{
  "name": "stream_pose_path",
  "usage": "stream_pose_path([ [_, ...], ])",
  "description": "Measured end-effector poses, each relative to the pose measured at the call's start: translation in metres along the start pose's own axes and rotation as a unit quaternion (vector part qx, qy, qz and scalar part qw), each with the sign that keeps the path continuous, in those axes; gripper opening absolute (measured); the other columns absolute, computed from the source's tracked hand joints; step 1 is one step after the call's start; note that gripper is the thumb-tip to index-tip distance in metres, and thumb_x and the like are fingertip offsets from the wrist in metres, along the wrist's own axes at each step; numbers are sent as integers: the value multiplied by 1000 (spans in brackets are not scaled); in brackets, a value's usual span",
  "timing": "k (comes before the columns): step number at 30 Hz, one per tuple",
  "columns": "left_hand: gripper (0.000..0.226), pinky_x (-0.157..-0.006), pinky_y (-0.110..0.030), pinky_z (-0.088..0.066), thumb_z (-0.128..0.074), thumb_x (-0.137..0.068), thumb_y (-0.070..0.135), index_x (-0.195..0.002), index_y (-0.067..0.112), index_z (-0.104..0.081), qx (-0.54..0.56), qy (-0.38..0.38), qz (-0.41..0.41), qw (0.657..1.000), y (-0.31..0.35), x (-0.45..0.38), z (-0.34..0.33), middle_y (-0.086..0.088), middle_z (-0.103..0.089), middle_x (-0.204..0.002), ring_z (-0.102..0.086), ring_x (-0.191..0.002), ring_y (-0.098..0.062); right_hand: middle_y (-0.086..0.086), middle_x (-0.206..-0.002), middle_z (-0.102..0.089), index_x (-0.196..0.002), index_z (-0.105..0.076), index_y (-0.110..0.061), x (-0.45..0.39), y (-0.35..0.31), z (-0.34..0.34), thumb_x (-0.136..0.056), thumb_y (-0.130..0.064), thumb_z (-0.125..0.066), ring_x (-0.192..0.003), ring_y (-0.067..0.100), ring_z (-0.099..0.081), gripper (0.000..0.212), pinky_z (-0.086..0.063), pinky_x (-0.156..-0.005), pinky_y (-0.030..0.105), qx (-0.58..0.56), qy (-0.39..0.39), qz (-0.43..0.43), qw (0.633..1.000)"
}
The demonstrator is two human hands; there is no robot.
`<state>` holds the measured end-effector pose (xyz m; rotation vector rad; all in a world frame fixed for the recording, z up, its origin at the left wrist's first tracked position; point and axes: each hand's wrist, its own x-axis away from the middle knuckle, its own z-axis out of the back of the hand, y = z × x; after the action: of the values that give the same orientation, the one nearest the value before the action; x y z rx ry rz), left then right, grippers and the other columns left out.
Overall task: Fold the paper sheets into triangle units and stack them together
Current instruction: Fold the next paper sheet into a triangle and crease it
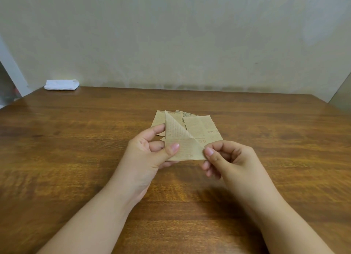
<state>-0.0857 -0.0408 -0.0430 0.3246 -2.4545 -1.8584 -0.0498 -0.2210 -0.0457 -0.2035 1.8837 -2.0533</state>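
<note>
Paper sheet [185, 149], half-folded, hangs above the tabletop [76, 139], pinched by left hand [150, 153] and right hand [228, 158]; a loose grip could let the crease skew.

From my feed the bench [76, 158] reads as brown wood with streaky grain and a smooth, slightly glossy finish. The folded sheet [182, 145] and the loose sheets [201, 128] under it look like thin matt tan paper with faint newspaper-style print and crisp creases. The white bundle [61, 85] at the far corner looks soft and matt, and the wall [171, 35] behind is dull, mottled plaster.
</note>
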Motion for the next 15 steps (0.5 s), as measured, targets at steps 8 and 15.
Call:
stream_pose_path([
  [8, 51, -56, -17, -53, -74, -62, 16, -109, 26, -57, -22, -8, -15, 1000, -2, 2, -2, -8, -76, -85, -74, -75, -16, 2, -61, -68, -78, -69, -14, -1, -1, -4, -87, -26, -65, -53, 7, -58, 16, -45, -53, 13, 31, 14, 9, 999],
  [15, 52, -57, -18, -55, -74, -61, 16, -108, 28, -56, -9, -8, 2, 1000, -1, 2, -2, -10, -76, -88, -74, -81, -20, 2, -61, -68, -79, -70, -14, -2, 1, -3, -89, -23, -63, -55, 9, -58, 16, -46, -57, 15, 11, 0, 13, 1000],
])
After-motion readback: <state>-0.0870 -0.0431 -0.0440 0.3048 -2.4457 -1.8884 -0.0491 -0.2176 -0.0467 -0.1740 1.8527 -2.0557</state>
